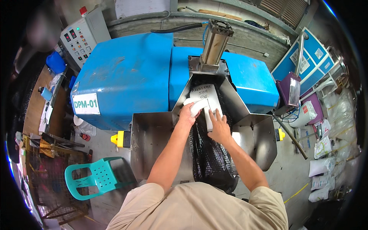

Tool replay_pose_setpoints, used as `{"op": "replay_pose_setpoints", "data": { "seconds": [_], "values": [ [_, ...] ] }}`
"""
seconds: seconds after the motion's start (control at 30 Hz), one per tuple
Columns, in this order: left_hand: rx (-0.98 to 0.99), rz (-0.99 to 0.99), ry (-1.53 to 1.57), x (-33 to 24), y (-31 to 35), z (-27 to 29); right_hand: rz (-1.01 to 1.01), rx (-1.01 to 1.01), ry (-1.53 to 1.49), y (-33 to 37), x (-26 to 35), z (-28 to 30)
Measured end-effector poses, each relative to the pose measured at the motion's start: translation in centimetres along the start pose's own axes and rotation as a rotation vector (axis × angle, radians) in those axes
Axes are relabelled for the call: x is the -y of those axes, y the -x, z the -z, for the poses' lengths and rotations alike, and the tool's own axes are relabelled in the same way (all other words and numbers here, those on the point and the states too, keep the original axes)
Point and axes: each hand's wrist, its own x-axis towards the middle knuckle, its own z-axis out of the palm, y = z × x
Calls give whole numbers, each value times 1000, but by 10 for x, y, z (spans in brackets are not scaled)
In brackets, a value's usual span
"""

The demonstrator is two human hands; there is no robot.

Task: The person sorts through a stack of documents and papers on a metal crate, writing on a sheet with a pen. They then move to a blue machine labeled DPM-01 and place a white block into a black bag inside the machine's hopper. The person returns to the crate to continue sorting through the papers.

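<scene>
A white slab-like piece [206,90] with handwriting on it lies in the throat of a metal hopper [150,132], on top of a long shiny black plastic sheet [209,157]. My left hand [188,115] is closed around a thick white strip [199,106] that bends across the slab's near left part. Whether the strip and the slab are one piece, I cannot tell. On the slab's near right edge rests my right hand [220,128], its fingers spread and touching the white surface. The black sheet runs from the throat down toward my body.
A metal cylinder [214,46] stands above the hopper throat on a blue machine [126,73]. Yellow switch boxes [122,139] flank the hopper. A teal chair [100,177] is at left, a control cabinet [82,38] far left. White sacks [321,167] lie along the right.
</scene>
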Motion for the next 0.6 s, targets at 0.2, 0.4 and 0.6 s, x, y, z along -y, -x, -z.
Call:
{"op": "replay_pose_setpoints", "data": {
  "seconds": [0.2, 0.4, 0.6],
  "values": [
    [81, -23, 102, -9, -4, -14, 112, -292, -171, -12, -11, 29],
    [-27, -121, 7, 12, -20, -20, 70, -372, -180, -58, -13, 21],
    [-116, -277, -213, 37, -52, -43, 3, -486, -208, -68, -41, -25]
  ]
}}
